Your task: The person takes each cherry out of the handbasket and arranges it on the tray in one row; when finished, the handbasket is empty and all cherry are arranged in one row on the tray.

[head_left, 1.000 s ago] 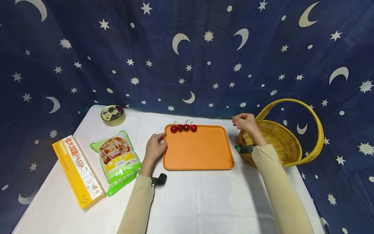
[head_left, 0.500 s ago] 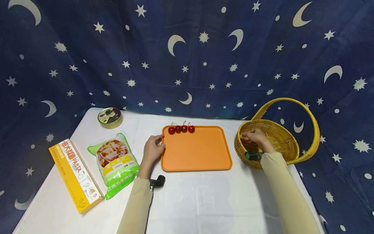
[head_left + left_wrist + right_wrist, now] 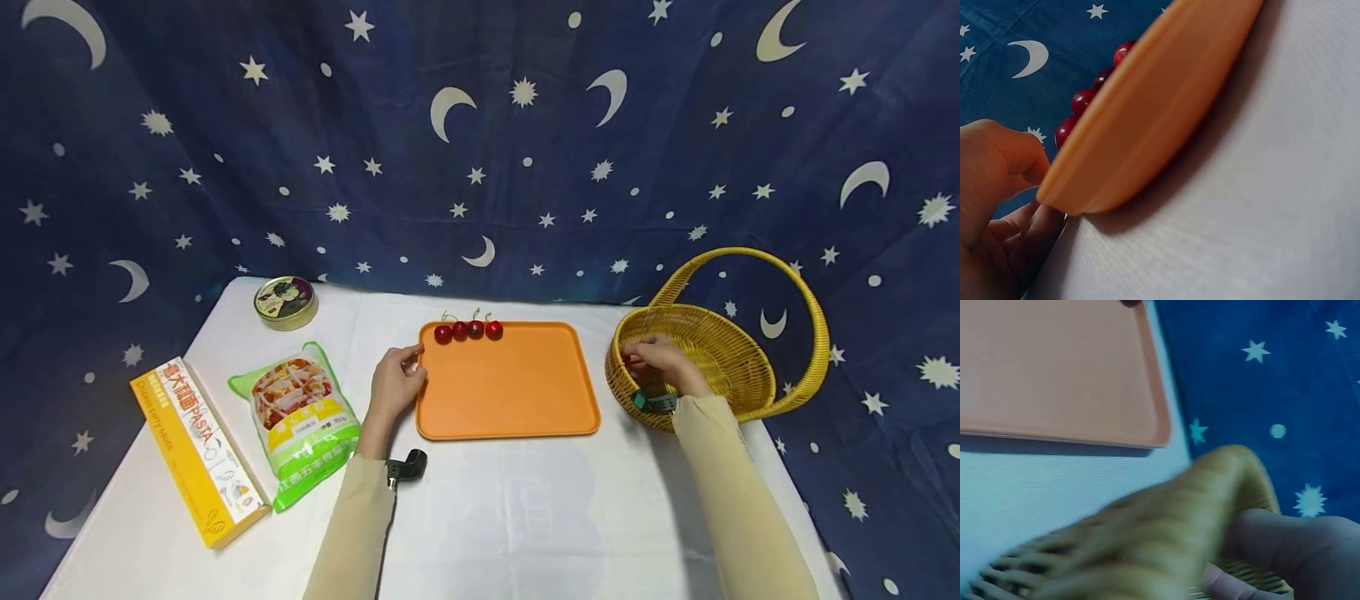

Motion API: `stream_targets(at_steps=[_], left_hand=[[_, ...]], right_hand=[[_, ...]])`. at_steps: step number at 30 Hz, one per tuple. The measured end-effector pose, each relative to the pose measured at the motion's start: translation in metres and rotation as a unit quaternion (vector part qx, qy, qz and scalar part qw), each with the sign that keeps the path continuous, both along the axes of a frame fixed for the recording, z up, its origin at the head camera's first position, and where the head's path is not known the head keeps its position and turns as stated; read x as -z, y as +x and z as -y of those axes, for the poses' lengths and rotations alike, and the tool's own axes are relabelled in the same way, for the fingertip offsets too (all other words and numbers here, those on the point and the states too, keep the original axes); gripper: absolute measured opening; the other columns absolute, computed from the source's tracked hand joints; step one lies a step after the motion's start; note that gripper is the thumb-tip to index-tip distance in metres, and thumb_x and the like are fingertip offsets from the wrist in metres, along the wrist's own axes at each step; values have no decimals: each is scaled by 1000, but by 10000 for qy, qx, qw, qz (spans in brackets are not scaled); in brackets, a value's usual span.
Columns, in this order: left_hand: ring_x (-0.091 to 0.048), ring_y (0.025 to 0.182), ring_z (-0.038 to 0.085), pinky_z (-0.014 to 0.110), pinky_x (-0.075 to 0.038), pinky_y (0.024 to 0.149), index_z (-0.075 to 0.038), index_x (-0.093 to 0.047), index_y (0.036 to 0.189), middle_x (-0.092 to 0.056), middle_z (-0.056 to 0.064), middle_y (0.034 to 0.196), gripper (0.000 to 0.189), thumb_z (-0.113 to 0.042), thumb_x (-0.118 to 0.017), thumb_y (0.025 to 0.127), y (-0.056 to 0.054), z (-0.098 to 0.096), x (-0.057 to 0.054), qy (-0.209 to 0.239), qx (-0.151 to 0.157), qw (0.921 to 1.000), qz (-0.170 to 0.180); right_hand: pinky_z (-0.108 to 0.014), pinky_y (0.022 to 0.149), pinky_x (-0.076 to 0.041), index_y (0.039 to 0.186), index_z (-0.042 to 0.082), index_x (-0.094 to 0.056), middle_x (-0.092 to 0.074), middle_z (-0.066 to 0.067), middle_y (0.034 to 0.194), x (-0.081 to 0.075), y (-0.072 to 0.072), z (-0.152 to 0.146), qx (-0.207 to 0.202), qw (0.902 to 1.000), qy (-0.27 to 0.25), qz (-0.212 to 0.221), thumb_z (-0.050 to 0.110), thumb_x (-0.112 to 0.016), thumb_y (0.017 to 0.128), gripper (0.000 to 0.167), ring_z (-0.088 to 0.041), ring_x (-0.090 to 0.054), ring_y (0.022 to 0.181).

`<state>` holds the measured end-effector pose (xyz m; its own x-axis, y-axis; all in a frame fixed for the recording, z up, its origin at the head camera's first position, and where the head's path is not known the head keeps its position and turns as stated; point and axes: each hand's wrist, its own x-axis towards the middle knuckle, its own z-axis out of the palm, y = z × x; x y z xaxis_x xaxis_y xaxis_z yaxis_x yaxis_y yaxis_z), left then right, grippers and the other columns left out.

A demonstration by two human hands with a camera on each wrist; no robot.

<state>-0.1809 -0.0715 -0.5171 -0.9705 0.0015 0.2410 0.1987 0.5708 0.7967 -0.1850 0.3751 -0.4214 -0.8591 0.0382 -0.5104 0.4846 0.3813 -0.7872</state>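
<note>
An orange tray (image 3: pixel 510 383) lies on the white table. Along its back left rim sit several red cherries (image 3: pixel 460 331) in a row, stems up. My left hand (image 3: pixel 395 383) pinches the tray's left rim; the left wrist view has the thumb (image 3: pixel 1016 153) at the upper edge and fingers below. To the right, my right hand (image 3: pixel 663 362) reaches down inside a yellow woven basket (image 3: pixel 738 375), close to its left wall. In the right wrist view the basket's blurred rim hides most of the fingertips, so whether they hold anything cannot be seen.
On the left lie a yellow and white pasta box (image 3: pixel 201 450) and a green bag of food (image 3: pixel 303 425). Behind them stands a round tin (image 3: pixel 286 302). The basket's tall handle (image 3: pixel 817 333) arches up at its right. A dark star-patterned cloth (image 3: pixel 480 167) hangs behind the table.
My right hand has moved from above the basket's back left rim down into the basket. The left hand keeps its place at the tray, and the cherries have not moved.
</note>
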Motion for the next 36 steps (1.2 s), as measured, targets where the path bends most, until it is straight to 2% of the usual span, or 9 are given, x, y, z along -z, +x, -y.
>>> stream_targets(at_steps=[6,10,17,21,27,31,36], left_hand=[[-59,73,24,34,-45,68,1,-69,120,-64,16,93,42,-2,-64,78,1,-1,-1,-1,7,10000,-35],[-60,73,24,35,-46,69,0,-69,121,-64,16,94,43,-3,-64,78,1,-1,-3,11,-11,10000,12],[-60,73,23,35,-46,69,0,-69,121,-64,15,95,43,-4,-63,78,1,0,-2,49,-57,10000,34],[-60,72,22,35,-46,68,0,-70,120,-64,14,94,43,-4,-63,78,0,0,-1,71,-76,9999,0],[-58,72,23,35,-45,68,0,-69,121,-64,15,94,43,-4,-63,78,-1,1,-1,74,-49,10000,0],[-58,72,22,33,-44,66,0,-69,122,-64,16,96,44,-4,-64,78,0,1,-1,56,-20,9999,111],[-57,72,22,33,-44,66,0,-69,121,-64,15,95,44,-4,-63,78,0,1,-1,82,-26,9999,58]], right_hand=[[-26,70,-55,125,-7,-54,-66,3,83,-18,4,-6,205,9995,110,-212,21,-56,99,38,-8,-66,70],[-26,71,-54,122,-3,-56,-66,5,83,-33,8,-7,284,9988,119,-375,24,-59,97,36,-8,-67,72],[-23,67,-55,129,-9,-49,-67,7,85,-56,11,1,332,9954,-289,-855,21,-57,99,43,-8,-68,73],[-24,73,-56,135,-13,-44,-67,5,90,-63,7,15,181,9916,-533,-1161,17,-57,99,49,-10,-68,78],[-28,82,-54,136,-17,-43,-62,-6,104,-56,-5,48,-13,9893,-633,-1315,10,-57,98,49,-9,-69,82],[-30,84,-54,134,-15,-48,-59,-15,112,-41,-13,72,232,9894,-719,-1240,6,-61,95,46,-10,-70,82],[-27,79,-55,130,-11,-53,-63,-11,106,-20,-24,100,442,9859,-955,-1305,7,-63,94,42,-10,-69,79]])
